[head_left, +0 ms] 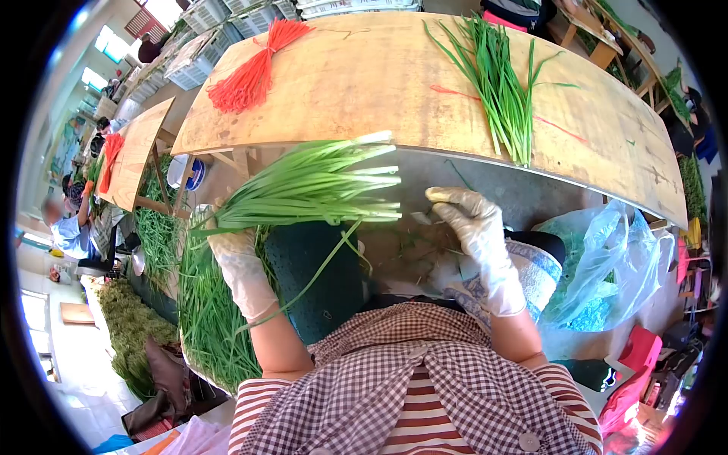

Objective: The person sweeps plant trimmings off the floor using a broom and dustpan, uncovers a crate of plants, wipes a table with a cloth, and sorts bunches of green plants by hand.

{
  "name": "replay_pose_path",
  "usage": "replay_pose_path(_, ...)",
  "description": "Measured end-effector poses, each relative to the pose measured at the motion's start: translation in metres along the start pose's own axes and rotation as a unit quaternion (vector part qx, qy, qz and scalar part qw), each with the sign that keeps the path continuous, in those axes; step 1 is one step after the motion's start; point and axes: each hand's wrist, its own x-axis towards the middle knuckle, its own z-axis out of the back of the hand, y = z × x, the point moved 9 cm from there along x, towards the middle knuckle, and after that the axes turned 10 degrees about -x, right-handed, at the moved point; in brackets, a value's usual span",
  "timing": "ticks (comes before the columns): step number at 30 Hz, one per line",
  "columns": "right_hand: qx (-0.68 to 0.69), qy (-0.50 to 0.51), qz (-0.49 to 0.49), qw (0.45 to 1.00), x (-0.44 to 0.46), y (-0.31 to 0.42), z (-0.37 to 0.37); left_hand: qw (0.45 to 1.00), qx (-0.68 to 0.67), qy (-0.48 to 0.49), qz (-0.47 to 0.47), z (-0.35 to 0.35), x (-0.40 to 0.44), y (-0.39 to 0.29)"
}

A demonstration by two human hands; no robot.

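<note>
My left hand [233,246], in a pale glove, is closed around a bunch of garlic chives [311,186]. The white cut ends point right and the green leaves trail back over my wrist, hiding most of the fingers. A few loose leaves dangle below the bunch. To the right of those white ends is my right hand [478,235], gloved too, with thumb and forefinger drawn together. Anything between those fingertips is too small to make out. Under my left forearm lies a large heap of chives [216,303].
A wooden table [364,76] stands ahead, bearing a bundle of red ties [262,64] and another chive bunch [504,91]. A blue plastic bag [614,265] sits at right. Crates [197,64] are stacked behind. Another person [72,227] sits at far left.
</note>
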Motion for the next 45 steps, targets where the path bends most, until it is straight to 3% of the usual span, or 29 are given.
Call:
replay_pose_path(3, -0.153, -0.078, 0.218, 0.961, -0.007, 0.076, -0.014, 0.965, 0.217, 0.127, -0.076, 0.011, 0.02, 0.001)
replay_pose_path(4, -0.234, -0.112, 0.237, 0.936, -0.006, 0.089, -0.023, 0.938, 0.287, 0.169, -0.099, 0.012, 0.024, 0.004)
replay_pose_path(6, -0.153, -0.029, 0.249, 0.956, 0.002, 0.076, -0.054, 0.962, 0.212, 0.16, -0.068, -0.005, 0.015, 0.011)
replay_pose_path(8, -0.215, -0.023, 0.199, 0.956, 0.003, 0.064, -0.063, 0.994, -0.09, 0.047, 0.041, -0.012, 0.003, 0.031)
replay_pose_path(9, -0.238, 0.014, 0.168, 0.957, 0.002, 0.059, -0.067, 0.99, -0.104, 0.08, 0.054, -0.015, 0.008, 0.027)
replay_pose_path(10, -0.26, 0.053, 0.134, 0.955, -0.002, 0.051, -0.07, 0.992, -0.084, 0.091, 0.038, -0.009, 0.019, 0.018)
replay_pose_path(11, -0.307, 0.033, 0.182, 0.934, -0.009, 0.054, -0.068, 0.993, -0.063, 0.101, 0.021, -0.001, 0.031, 0.009)
replay_pose_path(13, -0.267, 0.032, 0.218, 0.938, -0.024, 0.039, -0.052, 0.981, -0.147, 0.123, 0.013, -0.022, 0.013, -0.005)
replay_pose_path(14, -0.232, 0.047, 0.203, 0.95, -0.028, 0.026, -0.042, 0.991, -0.09, 0.103, -0.003, -0.026, 0.006, -0.013)
replay_pose_path(15, -0.175, 0.025, 0.086, 0.981, -0.027, -0.009, -0.023, 0.996, -0.033, 0.083, -0.02, -0.029, -0.001, -0.02)
replay_pose_path(17, -0.242, 0.055, -0.088, 0.965, -0.026, -0.086, 0.01, 0.994, 0.082, 0.044, -0.052, -0.034, -0.011, -0.033)
replay_pose_path(19, -0.315, 0.102, -0.109, 0.937, -0.018, -0.091, 0.023, 0.977, 0.197, 0.004, -0.08, -0.034, -0.018, -0.041)
replay_pose_path(20, -0.213, 0.089, -0.08, 0.97, -0.012, -0.061, 0.017, 0.963, 0.254, -0.013, -0.093, -0.034, -0.019, -0.042)
replay_pose_path(22, -0.003, 0.057, -0.021, 0.998, 0.002, -0.003, -0.011, 0.985, 0.138, 0.064, -0.081, -0.024, -0.005, -0.028)
replay_pose_path(26, 0.08, 0.272, -0.109, 0.953, 0.005, 0.027, -0.075, 0.996, 0.034, 0.088, 0.002, -0.036, -0.009, 0.004)
replay_pose_path(28, 0.094, 0.206, -0.02, 0.974, 0.01, 0.042, -0.078, 0.993, 0.024, 0.111, 0.018, -0.031, -0.003, 0.013)
replay_pose_path(29, 0.085, 0.212, -0.037, 0.973, 0.007, 0.037, -0.081, 0.999, 0.006, 0.05, 0.005, -0.036, -0.017, 0.012)
replay_pose_path(32, 0.047, 0.201, -0.068, 0.976, 0.002, 0.016, -0.085, 0.996, 0.047, 0.076, 0.013, -0.045, -0.021, 0.011)
replay_pose_path(33, -0.005, 0.202, -0.077, 0.976, 0.0, 0.016, -0.082, 0.973, -0.16, 0.051, 0.159, -0.028, -0.007, 0.035)
replay_pose_path(34, -0.141, 0.178, 0.045, 0.973, 0.0, 0.022, -0.082, 0.959, -0.206, 0.057, 0.186, -0.011, 0.008, 0.036)
replay_pose_path(35, -0.186, 0.134, 0.243, 0.943, -0.005, 0.046, -0.077, 0.966, -0.182, 0.077, 0.167, -0.014, 0.003, 0.039)
replay_pose_path(36, -0.211, 0.084, 0.434, 0.872, -0.021, 0.069, -0.074, 0.984, -0.09, 0.116, 0.099, -0.026, -0.014, 0.036)
replay_pose_path(37, -0.024, 0.121, 0.226, 0.966, -0.007, 0.046, -0.073, 0.987, -0.057, 0.137, 0.063, -0.03, -0.021, 0.039)
replay_pose_path(39, -0.011, 0.141, 0.088, 0.986, -0.01, 0.023, -0.079, 0.977, -0.141, 0.143, 0.074, -0.025, -0.015, 0.058)
replay_pose_path(40, -0.171, 0.111, 0.188, 0.961, -0.012, 0.035, -0.079, 0.96, -0.222, 0.142, 0.097, -0.02, -0.007, 0.068)
replay_pose_path(41, -0.097, 0.121, 0.148, 0.977, -0.013, 0.033, -0.078, 0.96, -0.25, 0.072, 0.106, -0.023, -0.013, 0.075)
replay_pose_path(42, -0.115, 0.127, 0.169, 0.971, -0.017, 0.024, -0.078, 0.971, -0.215, -0.011, 0.101, -0.038, -0.037, 0.072)
replay_pose_path(44, -0.146, 0.158, 0.077, 0.974, -0.025, 0.003, -0.074, 0.956, -0.266, -0.024, 0.123, -0.043, -0.043, 0.077)
replay_pose_path(45, -0.203, 0.164, 0.106, 0.96, -0.032, -0.002, -0.066, 0.954, -0.273, -0.029, 0.123, -0.043, -0.042, 0.071)
